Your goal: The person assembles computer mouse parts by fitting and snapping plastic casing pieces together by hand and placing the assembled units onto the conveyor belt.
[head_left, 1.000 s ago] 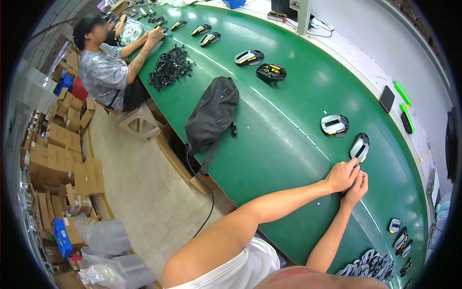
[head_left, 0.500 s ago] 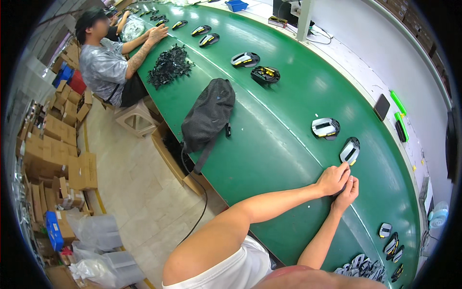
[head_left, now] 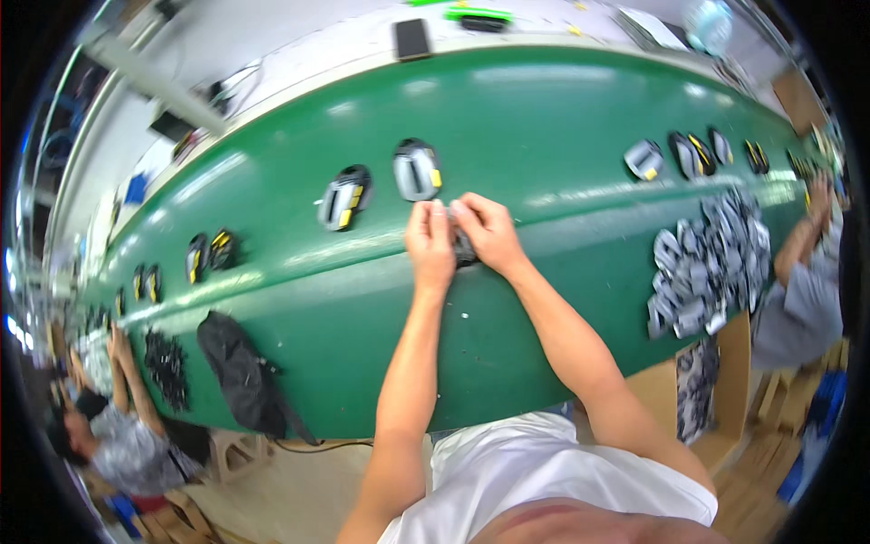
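Note:
My left hand (head_left: 430,243) and my right hand (head_left: 489,234) are close together over the green table, fingertips pinched. Between them is a small dark grey part (head_left: 465,248), mostly covered by my fingers and blurred, so its exact kind cannot be made out. Just beyond my fingertips lies a grey-and-black computer mouse shell (head_left: 417,172) with a yellow piece on its side. Left of it rests a second mouse shell (head_left: 344,199), also grey, black and yellow. Neither of my hands grips these two.
A heap of grey shell parts (head_left: 698,263) covers the table at right, with several mouse shells (head_left: 643,160) beyond. At left lie a black bag (head_left: 240,372), a pile of black parts (head_left: 166,367) and more shells. A phone (head_left: 411,40) sits on the far ledge. Co-workers sit at both sides.
My head view has swung to the right, bringing the grey heap and a right-hand co-worker into view. My hands stay pinched together near the same mouse shells.

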